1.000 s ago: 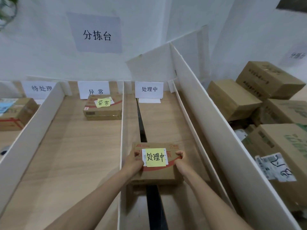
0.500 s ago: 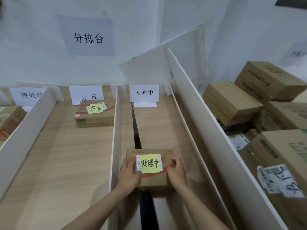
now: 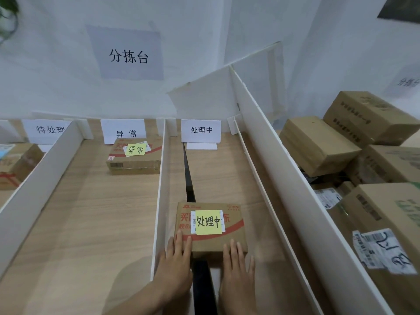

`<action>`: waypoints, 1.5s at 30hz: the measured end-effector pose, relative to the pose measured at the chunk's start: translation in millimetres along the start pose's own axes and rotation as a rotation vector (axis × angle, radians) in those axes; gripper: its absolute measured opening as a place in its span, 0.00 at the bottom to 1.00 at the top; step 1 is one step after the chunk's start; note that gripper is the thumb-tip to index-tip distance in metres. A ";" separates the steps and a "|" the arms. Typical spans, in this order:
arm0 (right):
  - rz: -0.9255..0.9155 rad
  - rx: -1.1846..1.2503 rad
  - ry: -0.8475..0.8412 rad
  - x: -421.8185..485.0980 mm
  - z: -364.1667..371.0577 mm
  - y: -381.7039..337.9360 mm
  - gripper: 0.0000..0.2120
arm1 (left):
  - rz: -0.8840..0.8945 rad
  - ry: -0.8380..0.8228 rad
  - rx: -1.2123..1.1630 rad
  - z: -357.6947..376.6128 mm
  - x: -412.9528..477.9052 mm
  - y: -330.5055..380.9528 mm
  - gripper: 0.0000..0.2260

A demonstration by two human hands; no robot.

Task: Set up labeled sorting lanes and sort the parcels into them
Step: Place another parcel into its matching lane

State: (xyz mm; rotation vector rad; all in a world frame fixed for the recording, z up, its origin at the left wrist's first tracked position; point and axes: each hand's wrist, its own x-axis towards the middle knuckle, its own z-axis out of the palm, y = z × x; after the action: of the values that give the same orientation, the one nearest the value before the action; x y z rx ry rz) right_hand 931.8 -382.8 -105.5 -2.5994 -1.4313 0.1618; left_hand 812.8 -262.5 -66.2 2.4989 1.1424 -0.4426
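Our left hand (image 3: 175, 267) lies flat with its fingers (image 3: 179, 242) straight and slightly apart, the tips resting on the near left corner of the parcel (image 3: 218, 242). Our right hand (image 3: 237, 276) is flat as well, fingers straight and close together, their tips touching the parcel's near edge; neither hand grips anything. The parcel is a flat brown carton with red print, and a yellow note (image 3: 208, 222) reading 处理中 is stuck on its top. It sits on the wooden surface (image 3: 79, 223) in the near part of the third lane, straddling a black strip (image 3: 188, 178) that runs the lane's length. At the far end of this lane stands a white sign (image 3: 201, 130) with the same three characters. A white divider (image 3: 160, 201) borders the lane on the left and a low white rail (image 3: 268, 201) on the right, with a tall white board (image 3: 295, 178) just beyond it. In the lane to the left, a second carton (image 3: 134, 164) with a yellow 异常 note lies at the far end, just before its 异常 sign (image 3: 123, 131). Further left, a 待处理 sign (image 3: 48, 130) stands near another brown box (image 3: 18, 164). Right of the tall board, brown cartons (image 3: 318, 144) are heaped together. A sheet reading 分拣台 (image 3: 128, 55) hangs on the far wall.
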 end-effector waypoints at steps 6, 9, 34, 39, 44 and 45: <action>0.024 -0.088 0.008 43.6 -5.7 20.2 0.53 | 0.059 0.010 0.072 -21.9 38.4 14.5 0.35; 0.037 -0.107 -0.010 72.2 -3.8 36.5 0.51 | 0.090 0.017 0.044 -30.3 63.3 25.0 0.35; 0.073 -0.062 -0.063 271.4 -39.5 119.3 0.35 | 0.238 0.194 0.034 -82.7 258.1 75.3 0.35; 0.042 -0.083 -0.054 299.7 -38.9 122.3 0.36 | 0.220 0.206 0.033 -92.0 283.3 73.8 0.35; 0.047 -0.139 -0.041 314.2 -41.7 123.1 0.35 | 0.205 0.223 0.050 -96.1 295.3 73.9 0.35; 0.053 -0.125 -0.043 316.6 -42.8 122.9 0.35 | 0.201 0.223 0.053 -96.9 296.7 74.1 0.35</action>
State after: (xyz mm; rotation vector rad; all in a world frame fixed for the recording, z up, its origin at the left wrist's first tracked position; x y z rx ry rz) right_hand 1209.9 -183.6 -92.3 -2.7516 -1.4305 0.1405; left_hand 1068.1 -69.7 -91.0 2.7289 0.9523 -0.1443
